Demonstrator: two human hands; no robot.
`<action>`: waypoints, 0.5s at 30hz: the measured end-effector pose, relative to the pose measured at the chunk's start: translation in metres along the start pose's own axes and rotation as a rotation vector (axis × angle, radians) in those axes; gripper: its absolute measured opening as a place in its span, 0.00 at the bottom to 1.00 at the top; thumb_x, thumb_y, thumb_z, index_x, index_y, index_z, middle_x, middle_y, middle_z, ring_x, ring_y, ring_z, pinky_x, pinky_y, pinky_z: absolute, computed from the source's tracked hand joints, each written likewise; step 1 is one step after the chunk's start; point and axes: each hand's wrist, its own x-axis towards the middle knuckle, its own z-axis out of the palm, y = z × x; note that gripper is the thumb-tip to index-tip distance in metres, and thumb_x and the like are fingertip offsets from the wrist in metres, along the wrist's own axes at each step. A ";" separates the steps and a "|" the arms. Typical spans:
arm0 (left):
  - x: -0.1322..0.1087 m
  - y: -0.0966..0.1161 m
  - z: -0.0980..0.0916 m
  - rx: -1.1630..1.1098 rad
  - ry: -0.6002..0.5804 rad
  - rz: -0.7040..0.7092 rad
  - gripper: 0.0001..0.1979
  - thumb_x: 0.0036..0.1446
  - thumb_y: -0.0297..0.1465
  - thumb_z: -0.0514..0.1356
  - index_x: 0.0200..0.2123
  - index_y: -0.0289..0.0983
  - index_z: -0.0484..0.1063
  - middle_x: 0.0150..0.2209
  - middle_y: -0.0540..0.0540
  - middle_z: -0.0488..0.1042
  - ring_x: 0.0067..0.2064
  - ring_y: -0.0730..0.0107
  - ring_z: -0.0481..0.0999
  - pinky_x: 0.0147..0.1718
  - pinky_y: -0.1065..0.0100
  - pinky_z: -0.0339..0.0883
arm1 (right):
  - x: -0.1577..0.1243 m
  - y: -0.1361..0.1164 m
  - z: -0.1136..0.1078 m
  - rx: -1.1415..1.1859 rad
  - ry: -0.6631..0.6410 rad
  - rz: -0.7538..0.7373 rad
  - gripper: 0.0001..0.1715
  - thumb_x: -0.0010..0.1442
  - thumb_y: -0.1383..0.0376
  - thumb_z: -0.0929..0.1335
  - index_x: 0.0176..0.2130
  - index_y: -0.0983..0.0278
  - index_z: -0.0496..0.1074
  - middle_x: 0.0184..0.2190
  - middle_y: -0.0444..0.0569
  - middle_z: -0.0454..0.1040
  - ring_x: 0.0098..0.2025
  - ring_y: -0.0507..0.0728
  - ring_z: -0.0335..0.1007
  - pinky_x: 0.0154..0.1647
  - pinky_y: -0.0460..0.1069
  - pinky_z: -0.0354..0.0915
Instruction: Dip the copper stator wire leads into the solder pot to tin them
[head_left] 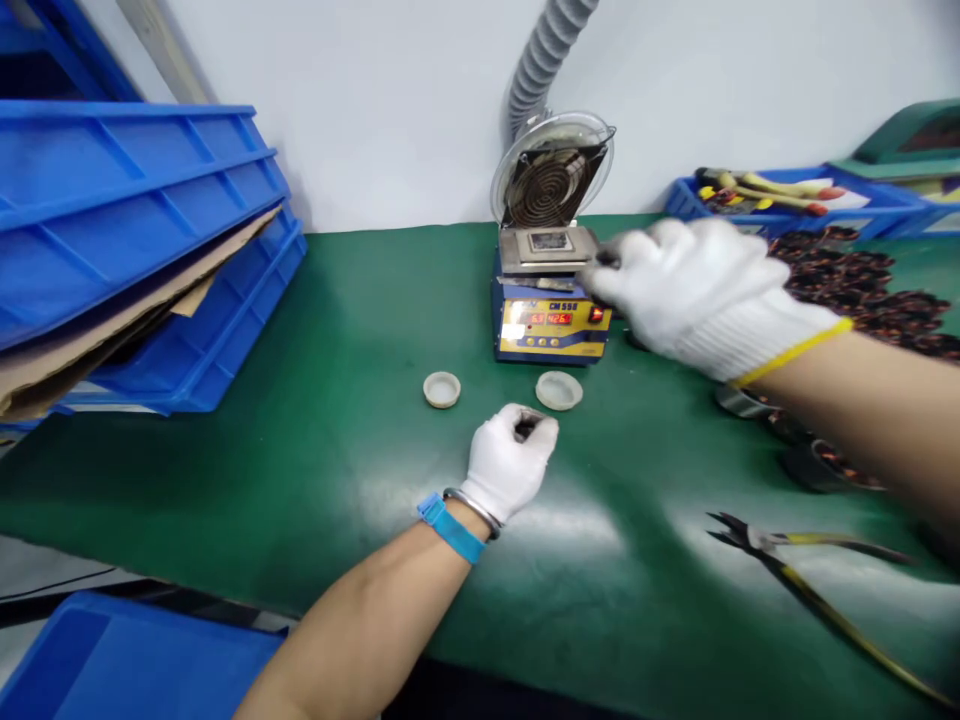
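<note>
My left hand (510,462), in a white glove with darkened fingertips, is closed in a pinch just above the green mat. Something dark shows in the gap between thumb and fingers, too small to make out. In front of it stand two small shallow round dishes, one on the left (442,390) and one on the right (559,391). My right hand (694,285), gloved too and slightly blurred, is closed around a thin flat metal strip (536,284). That strip lies across the front of the solder pot (553,330), below its metal top plate.
A grey ribbed hose (547,60) rises behind the pot. Stacked blue crates (150,220) stand left. At right are cutting pliers (757,540), many copper-wound parts (847,285), metal cups (742,402) and a blue bin (795,215) of tools. Another blue crate (142,660) is lower left.
</note>
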 end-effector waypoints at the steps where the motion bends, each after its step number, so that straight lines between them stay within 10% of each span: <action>1: 0.000 0.000 0.000 0.008 0.002 0.002 0.07 0.57 0.33 0.61 0.28 0.38 0.70 0.25 0.52 0.72 0.28 0.72 0.70 0.32 0.70 0.66 | 0.018 0.002 -0.008 -0.033 0.014 0.036 0.34 0.69 0.55 0.53 0.59 0.70 0.71 0.53 0.65 0.70 0.58 0.72 0.64 0.40 0.62 0.58; 6: 0.000 0.004 0.000 0.033 0.004 -0.016 0.06 0.57 0.32 0.61 0.29 0.38 0.71 0.25 0.52 0.73 0.28 0.72 0.70 0.32 0.69 0.66 | 0.104 0.002 -0.024 0.026 0.083 0.031 0.58 0.58 0.51 0.39 0.55 0.94 0.64 0.52 0.73 0.66 0.59 0.74 0.61 0.36 0.63 0.59; 15: 0.000 0.008 0.000 0.043 -0.018 -0.048 0.06 0.56 0.32 0.61 0.28 0.39 0.70 0.26 0.51 0.74 0.29 0.70 0.72 0.33 0.68 0.66 | 0.134 -0.010 0.002 0.114 0.083 -0.011 0.48 0.64 0.50 0.47 0.51 0.88 0.70 0.52 0.72 0.69 0.60 0.68 0.64 0.43 0.58 0.64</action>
